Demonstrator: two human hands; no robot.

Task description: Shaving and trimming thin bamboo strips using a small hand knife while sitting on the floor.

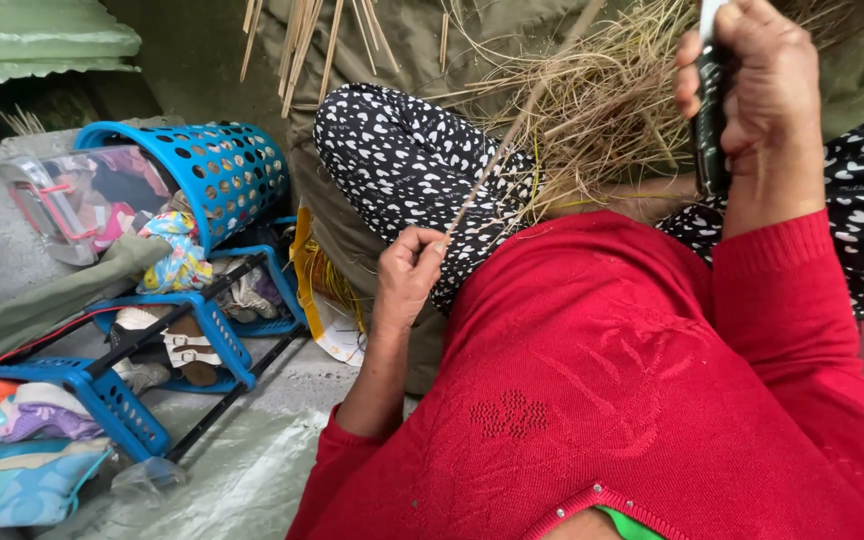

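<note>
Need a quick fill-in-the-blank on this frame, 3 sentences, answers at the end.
1. The left hand pinches a thin ____ strip.
2. The right hand grips a dark knife with its blade pointing ____.
3. The perforated basket lying on its side is ____ in colour.

Missing words: bamboo; up; blue

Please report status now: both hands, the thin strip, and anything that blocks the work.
Left hand pinches thin strip. Right hand grips dark knife. Shavings pile on lap; nothing blocking.

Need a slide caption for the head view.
Left hand pinches a thin strip; right hand grips a knife.
</note>
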